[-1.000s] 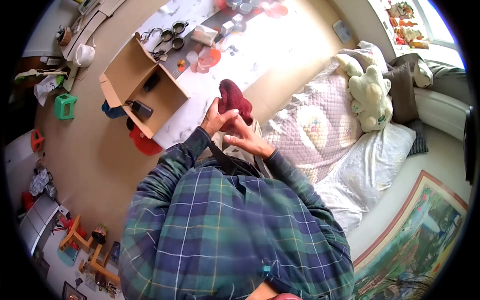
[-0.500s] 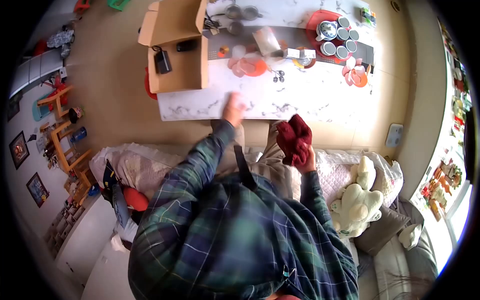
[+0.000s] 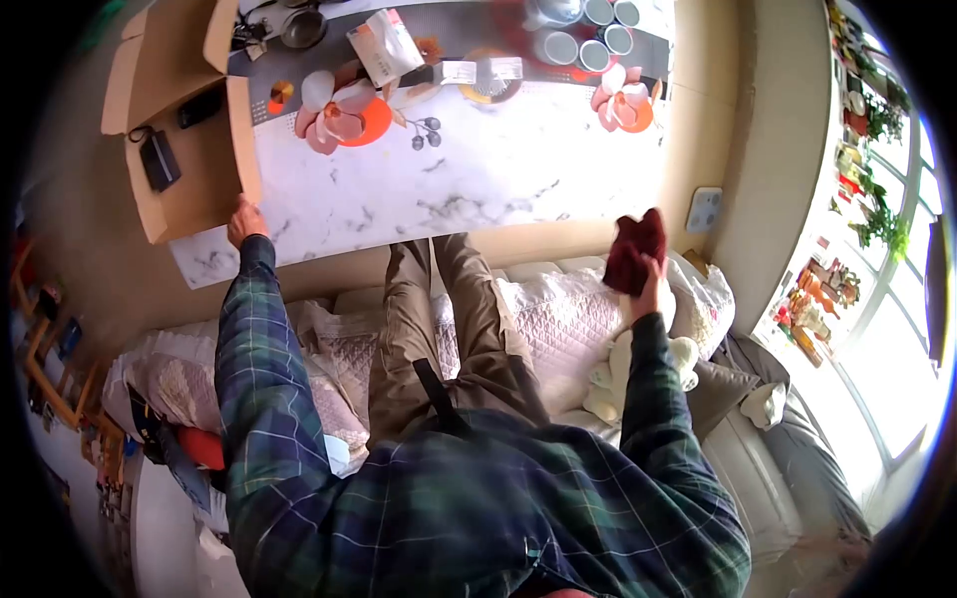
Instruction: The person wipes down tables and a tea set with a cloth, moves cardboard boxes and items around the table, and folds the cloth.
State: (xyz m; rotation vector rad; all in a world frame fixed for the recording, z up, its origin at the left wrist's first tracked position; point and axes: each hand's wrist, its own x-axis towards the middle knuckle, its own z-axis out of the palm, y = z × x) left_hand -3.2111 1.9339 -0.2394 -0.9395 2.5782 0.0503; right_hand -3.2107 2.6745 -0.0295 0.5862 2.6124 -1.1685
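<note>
My left hand (image 3: 246, 220) is closed at the near right corner of an open cardboard box (image 3: 248, 149), its fingers against the box wall. Inside the box lie a black adapter-like block with a cord (image 3: 159, 161) and another black object (image 3: 202, 107). Out to the right, past the table's front edge, my right hand (image 3: 650, 286) grips a bunched dark red knitted cloth (image 3: 635, 249). Its folds hide its exact kind and part of my fingers.
The marble-patterned table (image 3: 339, 214) holds a tissue pack (image 3: 385, 46), a metal pot (image 3: 303, 28) and several grey cups (image 3: 555, 48). Behind my legs is a sofa with a quilted cover (image 3: 558, 319) and a white plush toy (image 3: 603, 394). A white scale (image 3: 705, 209) lies on the floor.
My left hand has moved left from the table's front edge to the box corner. My right hand has swung outward to the right with the red cloth. The camera view has shifted.
</note>
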